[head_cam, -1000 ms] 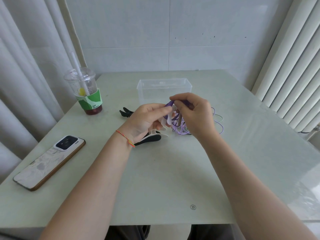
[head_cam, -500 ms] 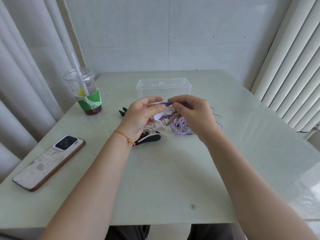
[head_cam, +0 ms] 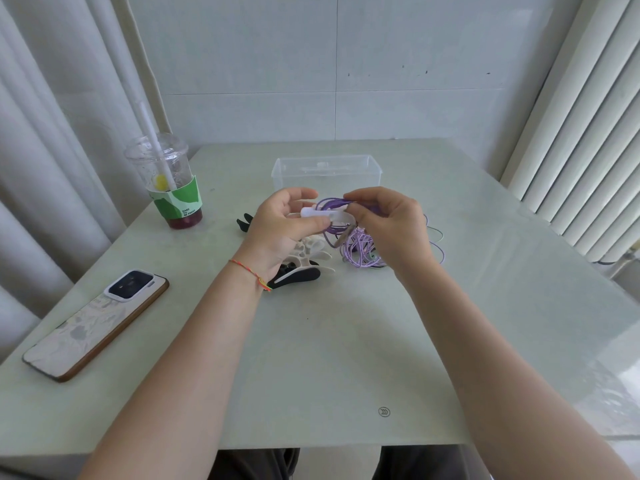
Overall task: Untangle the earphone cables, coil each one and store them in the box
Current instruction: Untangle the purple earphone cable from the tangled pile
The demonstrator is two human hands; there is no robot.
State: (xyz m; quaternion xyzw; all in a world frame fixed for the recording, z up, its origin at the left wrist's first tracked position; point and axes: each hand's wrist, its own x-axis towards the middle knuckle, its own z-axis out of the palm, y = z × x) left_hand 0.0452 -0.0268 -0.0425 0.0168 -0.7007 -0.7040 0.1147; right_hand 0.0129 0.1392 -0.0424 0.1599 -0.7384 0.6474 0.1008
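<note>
While a phone (head_cam: 95, 323) and cup (head_cam: 169, 183) are left at the table's (head_cam: 346, 358) left, a white clip (head_cam: 323, 213) is pinched by the left hand (head_cam: 282, 230), purple cable (head_cam: 332, 204) loops are gripped by the right hand (head_cam: 388, 226), more cable (head_cam: 360, 251) is piled below, and the box (head_cam: 327, 171) is seen behind.

"DARE TO BE FRESH" on the green cup sleeve (head_cam: 178, 202), small and faint.

Both my forearms reach in from the bottom of the frame, my left hand (head_cam: 282, 225) and right hand (head_cam: 388, 225) raised at centre, fingers curled, pinching, fingertips nearly meeting.
</note>
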